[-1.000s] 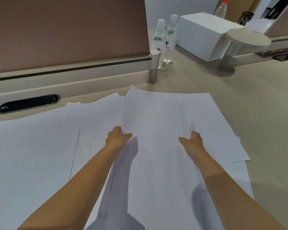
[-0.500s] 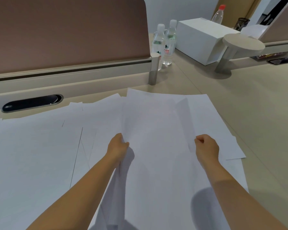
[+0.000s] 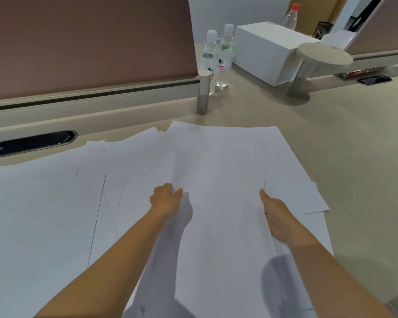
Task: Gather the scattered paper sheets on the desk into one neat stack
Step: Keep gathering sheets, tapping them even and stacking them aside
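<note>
A bundle of white paper sheets (image 3: 218,180) is raised slightly off the desk in front of me. My left hand (image 3: 166,199) grips its left edge, which curls up and casts a shadow below. Against the right edge lies my right hand (image 3: 274,214), thumb pointing forward and fingers tucked out of sight under the bundle. More loose sheets (image 3: 44,214) lie overlapped on the desk to the left. Other sheets (image 3: 296,180) stick out askew from under the bundle on the right.
A brown divider panel (image 3: 90,42) with a metal post (image 3: 203,95) runs along the back, with a black cable slot (image 3: 30,143) below it. Two water bottles (image 3: 218,58), a white box (image 3: 269,49) and a round stand (image 3: 324,56) sit at the back right. Bare desk (image 3: 354,145) lies on the right.
My right hand, a closed fist half a second ago, now lies along the bundle's right edge with the thumb forward. The left hand keeps its grip on the left edge.
</note>
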Demonstrator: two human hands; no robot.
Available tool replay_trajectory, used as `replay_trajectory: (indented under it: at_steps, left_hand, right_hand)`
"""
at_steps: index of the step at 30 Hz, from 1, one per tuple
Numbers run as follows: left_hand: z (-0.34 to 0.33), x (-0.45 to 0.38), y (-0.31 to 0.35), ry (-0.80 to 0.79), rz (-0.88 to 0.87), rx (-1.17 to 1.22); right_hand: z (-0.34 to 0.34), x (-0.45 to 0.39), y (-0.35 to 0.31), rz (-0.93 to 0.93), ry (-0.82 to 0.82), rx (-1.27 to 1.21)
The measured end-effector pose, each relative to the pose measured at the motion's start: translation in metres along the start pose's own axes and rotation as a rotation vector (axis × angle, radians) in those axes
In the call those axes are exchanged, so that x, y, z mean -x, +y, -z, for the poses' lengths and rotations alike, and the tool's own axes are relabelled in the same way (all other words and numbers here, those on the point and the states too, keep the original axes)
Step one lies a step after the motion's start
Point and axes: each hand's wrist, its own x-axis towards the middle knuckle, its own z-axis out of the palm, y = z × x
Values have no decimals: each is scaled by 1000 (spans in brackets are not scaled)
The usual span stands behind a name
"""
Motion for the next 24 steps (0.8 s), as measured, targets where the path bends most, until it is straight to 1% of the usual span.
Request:
replay_trajectory:
  at_steps: [2, 4, 6, 8, 10, 11, 12, 13, 15, 17, 18, 20, 24]
  left_hand:
    - [-1, 5, 3, -69, 25, 100]
    - [3, 7, 4, -159, 48, 254]
    - [9, 10, 1, -203, 56, 307]
    - [13, 11, -4, -180, 52, 308]
    - [16, 16, -6, -73, 54, 207]
    - [17, 18, -8, -8, 57, 153]
    - [18, 19, -10, 19, 54, 146]
    - [19, 20, -11, 4, 55, 186]
    - [18, 22, -12, -130, 57, 356]
    - [19, 27, -8, -251, 57, 424]
    - [22, 29, -5, -258, 51, 430]
    - [29, 30, 0, -210, 45, 441]
    - [49, 34, 7, -218, 71, 439]
  right_hand:
    - [-6, 2, -2, 44, 7, 7]
    - [-7, -2, 0, 109, 95, 86]
    - [-7, 0, -3, 159, 178, 82]
    - [-3, 2, -4, 184, 226, 53]
    - [4, 7, -9, 189, 238, 19]
    - [8, 10, -13, 190, 239, 7]
    - [12, 14, -15, 193, 235, -7]
    - [14, 17, -17, 201, 223, -25]
    - [15, 24, -20, 223, 175, -66]
    - [11, 30, -22, 258, 126, -89]
    - [9, 33, -24, 272, 106, -99]
    - [5, 37, -31, 293, 86, -126]
    - [3, 40, -50, 323, 76, -132]
